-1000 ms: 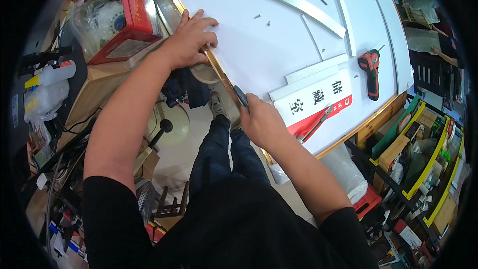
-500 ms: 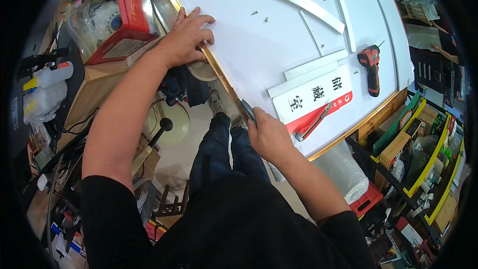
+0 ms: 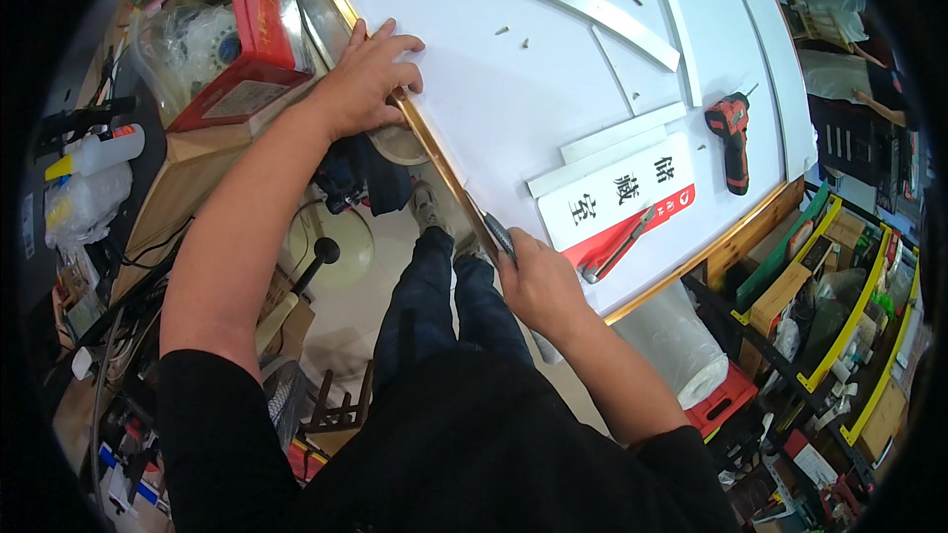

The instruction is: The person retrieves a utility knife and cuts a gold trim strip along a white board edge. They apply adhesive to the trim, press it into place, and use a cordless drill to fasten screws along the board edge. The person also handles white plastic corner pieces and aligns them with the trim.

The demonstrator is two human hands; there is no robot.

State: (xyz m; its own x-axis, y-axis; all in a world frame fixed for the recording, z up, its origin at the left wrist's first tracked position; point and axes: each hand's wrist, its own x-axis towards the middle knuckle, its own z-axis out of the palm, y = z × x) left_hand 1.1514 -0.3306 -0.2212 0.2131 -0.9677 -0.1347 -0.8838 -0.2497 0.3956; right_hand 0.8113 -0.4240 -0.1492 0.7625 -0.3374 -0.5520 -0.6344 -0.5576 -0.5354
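"Lower down along the table's edge: that's where the right hand (image 3: 543, 286) has slid since the earlier frame, taking the dark grey tool (image 3: 501, 236) with it."

"And the left hand (image 3: 370, 84)?"

"Much where it was, farther up the same edge. Its fingers are well spread and a little bent, laid over the gold trim (image 3: 433, 141) and onto the white tabletop (image 3: 474, 109)."

"How does the right one hold the tool?"

"Closed around it, fingers wrapped, the back end hidden in the palm."

"Which way does it point?"

"Up and to the left, toward the left hand. Its long axis runs nearly in line with the trim, and it sits right at the tabletop's rim. The tip is too small to make out."

"What are the surfaces like?"

"The tool's handle is slim and dull. The trim is a narrow, shiny strip, and the tabletop is smooth and pale. Nearby, a flat oblong sign (image 3: 599, 190), white with a red band, has a slim cutter (image 3: 622, 249) lying across it. Beyond are a silvery metal bar (image 3: 573, 5), bowed in this view, and a red and black drill (image 3: 732, 143)."
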